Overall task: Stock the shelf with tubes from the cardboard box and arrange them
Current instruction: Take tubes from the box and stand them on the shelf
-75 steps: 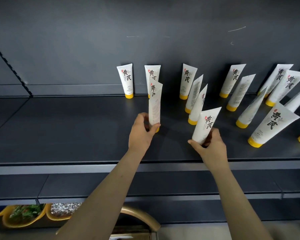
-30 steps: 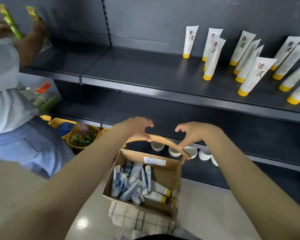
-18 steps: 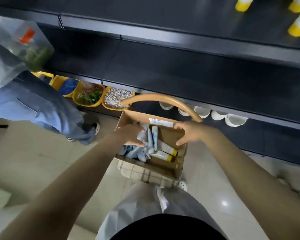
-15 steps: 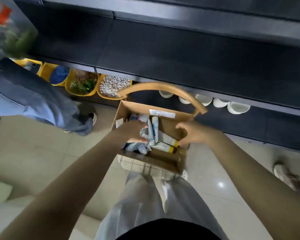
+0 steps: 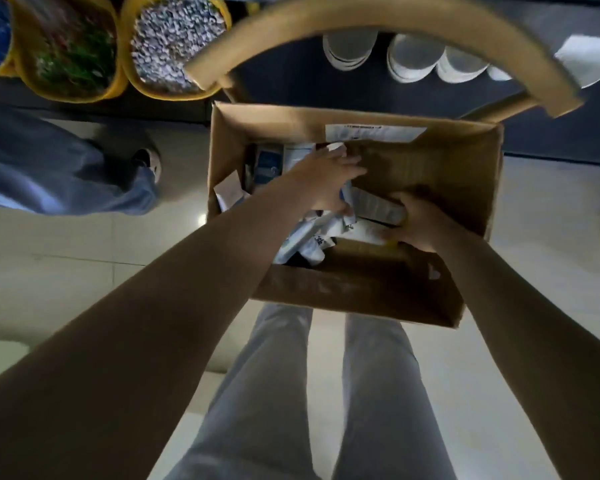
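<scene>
Pale glossy floor tiles [image 5: 84, 244] are catching a small glint at 9 o'clock; 3 yellow bins [image 5: 73, 95] are sitting at 11 o'clock, white bowls [image 5: 411, 60] are lining up at 1 o'clock, and a curved wooden chair back [image 5: 378, 19] is arching across 12 o'clock

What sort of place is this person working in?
Probably a shop aisle being stocked: a cardboard box holding tubes, with yellow bins of loose goods and stacked white bowls on a dark low shelf.
</scene>
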Demonstrator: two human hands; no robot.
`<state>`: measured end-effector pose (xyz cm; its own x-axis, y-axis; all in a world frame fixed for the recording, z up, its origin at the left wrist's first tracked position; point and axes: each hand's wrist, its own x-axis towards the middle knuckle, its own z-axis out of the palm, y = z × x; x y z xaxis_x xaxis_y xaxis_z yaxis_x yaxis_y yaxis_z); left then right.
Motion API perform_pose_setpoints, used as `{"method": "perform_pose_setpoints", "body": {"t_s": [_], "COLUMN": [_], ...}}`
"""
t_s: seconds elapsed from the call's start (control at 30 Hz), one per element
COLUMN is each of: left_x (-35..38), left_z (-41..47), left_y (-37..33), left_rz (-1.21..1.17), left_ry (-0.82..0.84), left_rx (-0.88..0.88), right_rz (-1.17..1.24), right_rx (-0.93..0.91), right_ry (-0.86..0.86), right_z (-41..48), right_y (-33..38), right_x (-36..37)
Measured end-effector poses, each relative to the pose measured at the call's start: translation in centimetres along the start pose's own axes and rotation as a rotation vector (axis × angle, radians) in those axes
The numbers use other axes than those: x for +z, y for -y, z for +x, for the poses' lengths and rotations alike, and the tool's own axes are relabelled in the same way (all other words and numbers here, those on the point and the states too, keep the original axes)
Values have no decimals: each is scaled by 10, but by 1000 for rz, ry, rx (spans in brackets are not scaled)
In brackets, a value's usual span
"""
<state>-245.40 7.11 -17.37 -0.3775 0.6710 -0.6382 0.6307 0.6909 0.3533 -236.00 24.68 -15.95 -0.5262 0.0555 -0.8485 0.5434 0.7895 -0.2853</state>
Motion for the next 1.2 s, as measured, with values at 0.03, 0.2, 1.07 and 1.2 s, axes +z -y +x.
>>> {"method": "perform_pose_setpoints", "body": {"t_s": [0.03, 0.2, 1.07, 1.2], "left_x": [3, 17, 0, 0], "left_z": [5, 7, -5, -6], "left_y": [0, 12, 49, 50], "left_rz": [24, 38, 169, 150], "left_ry": [22, 5, 274, 270], "left_rx": [15, 22, 101, 88], "right_rz": [27, 104, 20, 111], "right_rx": [22, -1, 10, 18], "right_ry": [-3, -9, -81, -46], "right_z": [5, 19, 56, 56], "right_y": [-3, -11, -26, -24], "right_x": [4, 10, 63, 66]}}
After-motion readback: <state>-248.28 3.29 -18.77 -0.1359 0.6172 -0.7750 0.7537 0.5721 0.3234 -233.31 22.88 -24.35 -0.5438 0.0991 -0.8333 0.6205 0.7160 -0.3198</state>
